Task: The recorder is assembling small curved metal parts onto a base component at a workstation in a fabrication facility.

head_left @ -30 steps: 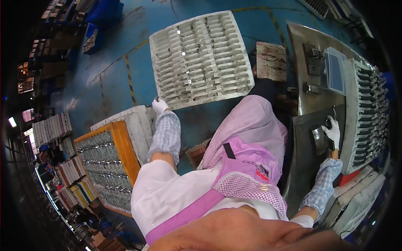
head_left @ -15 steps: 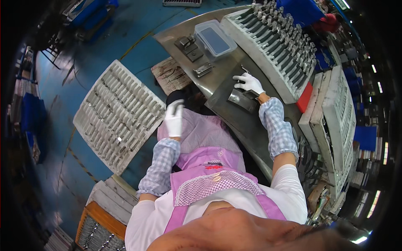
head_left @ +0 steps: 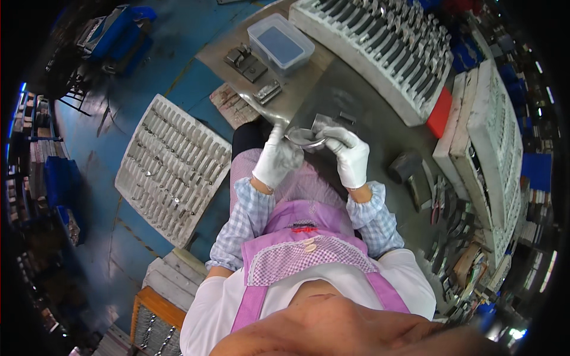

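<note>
In front of my lap, my right hand [head_left: 350, 155], in a white glove, is closed on one end of a curved, shiny metal handle-like piece [head_left: 307, 140]. The piece's other end reaches my left hand [head_left: 276, 161], also gloved. The left fingers stretch upward beside that end and are slightly blurred; whether they touch it I cannot tell. Just behind the piece, a flat metal block [head_left: 322, 121] lies on the metal bench [head_left: 332, 89], partly hidden by the right fingers. A small dark bar [head_left: 348, 118] is beside it.
A clear plastic box [head_left: 281, 40] and metal fixtures [head_left: 246, 63] are on the bench. A white rack [head_left: 368, 71] of dark curved handles stands at the back right. A tray [head_left: 172, 169] of metal parts is at left. Right of me lie a mallet [head_left: 405, 166] and pliers [head_left: 437, 204].
My right hand has come back toward my lap with the curved metal piece. My left hand has moved right and up to meet it. The view has shifted a little.
</note>
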A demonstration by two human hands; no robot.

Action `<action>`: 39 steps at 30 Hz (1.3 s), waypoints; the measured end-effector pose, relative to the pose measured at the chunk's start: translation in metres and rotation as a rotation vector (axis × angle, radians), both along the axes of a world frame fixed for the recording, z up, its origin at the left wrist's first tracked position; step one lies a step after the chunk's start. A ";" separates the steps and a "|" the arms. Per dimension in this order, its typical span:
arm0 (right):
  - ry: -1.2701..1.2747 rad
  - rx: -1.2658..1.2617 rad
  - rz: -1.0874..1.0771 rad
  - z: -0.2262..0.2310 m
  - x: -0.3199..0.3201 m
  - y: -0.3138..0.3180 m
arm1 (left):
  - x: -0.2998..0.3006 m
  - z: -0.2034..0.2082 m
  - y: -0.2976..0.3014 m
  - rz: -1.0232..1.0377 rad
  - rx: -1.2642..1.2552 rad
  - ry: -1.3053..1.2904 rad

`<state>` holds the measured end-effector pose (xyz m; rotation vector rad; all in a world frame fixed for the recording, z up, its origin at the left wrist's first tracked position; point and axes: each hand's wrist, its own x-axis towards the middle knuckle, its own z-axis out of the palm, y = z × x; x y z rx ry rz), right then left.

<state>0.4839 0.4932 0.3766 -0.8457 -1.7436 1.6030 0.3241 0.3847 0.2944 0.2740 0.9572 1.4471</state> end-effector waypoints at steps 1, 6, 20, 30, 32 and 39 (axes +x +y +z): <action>-0.081 0.145 0.006 -0.017 0.008 -0.003 | 0.002 -0.002 -0.001 0.018 -0.035 0.016; -0.435 0.937 0.099 -0.045 0.029 -0.008 | 0.032 0.013 0.008 0.107 -0.224 0.036; -0.293 0.774 -0.161 -0.080 0.039 0.029 | 0.040 0.006 0.040 0.147 -0.173 -0.036; -0.126 0.089 -0.337 -0.092 0.042 0.047 | 0.031 -0.062 0.077 0.318 -0.120 1.206; -0.089 0.073 -0.430 -0.111 0.055 0.056 | 0.044 -0.053 0.080 0.351 -0.217 1.152; -0.138 0.430 -0.508 -0.150 0.069 0.058 | 0.042 -0.067 0.090 0.269 -0.204 1.060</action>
